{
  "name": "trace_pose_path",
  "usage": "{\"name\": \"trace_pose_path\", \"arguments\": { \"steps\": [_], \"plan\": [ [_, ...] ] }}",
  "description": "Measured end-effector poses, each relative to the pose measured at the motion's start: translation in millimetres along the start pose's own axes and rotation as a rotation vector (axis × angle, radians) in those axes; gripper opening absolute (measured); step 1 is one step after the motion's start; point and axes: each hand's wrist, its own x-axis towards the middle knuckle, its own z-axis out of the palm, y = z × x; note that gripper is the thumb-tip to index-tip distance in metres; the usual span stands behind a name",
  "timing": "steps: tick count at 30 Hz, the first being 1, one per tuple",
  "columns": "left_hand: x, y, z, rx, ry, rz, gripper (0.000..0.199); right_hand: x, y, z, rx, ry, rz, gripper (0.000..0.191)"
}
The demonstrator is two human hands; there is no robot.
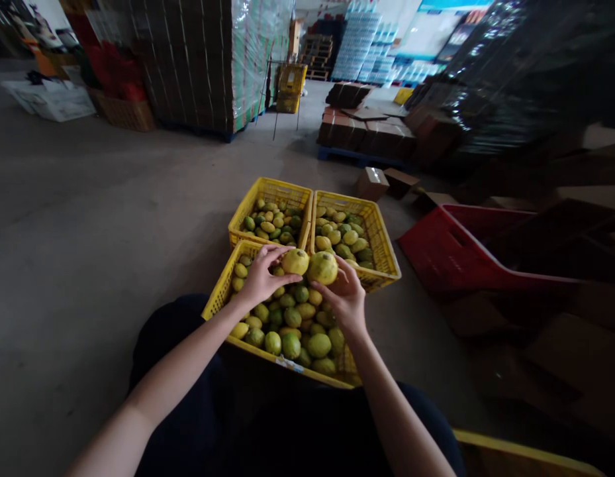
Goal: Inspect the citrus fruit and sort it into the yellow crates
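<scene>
no legible text; label (289,364) on yellow crate (218,291) unreadable

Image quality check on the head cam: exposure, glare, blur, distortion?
Head view: dim overall, cardboard at lower right nearly lost in shadow; head view: glare on the dark plastic wrap at upper right; head view: wide-angle stretch and smearing toward the edges; head view: left-hand fruit and right-hand fruit comparatively clear, fine skin detail too small to judge.
</scene>
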Motion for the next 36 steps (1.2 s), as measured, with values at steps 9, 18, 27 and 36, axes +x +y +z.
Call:
{"name": "trace_pose_path", "arguments": {
  "steps": [9,18,27,36],
  "plan": [
    [5,3,-18.0,-0.312,-0.095,-0.287,0.045,8,-7,-11,-0.017,-0.097,0.001,0.04],
    [-1,-3,-13.5,-0.498,-0.069,-0.335,0.03,5,1,-5,-0.112,-0.131,0.108,0.05],
    [-13,-13,2.3,-0.569,-0.043,-0.459,0.03,-4,27,3,-0.181,-0.219,0.228,0.051],
    [1,-12,5.1,-0.686,0.262,-0.643,0.032,-15,25,21,-0.034,-0.27,0.284,0.058]
  ]
}}
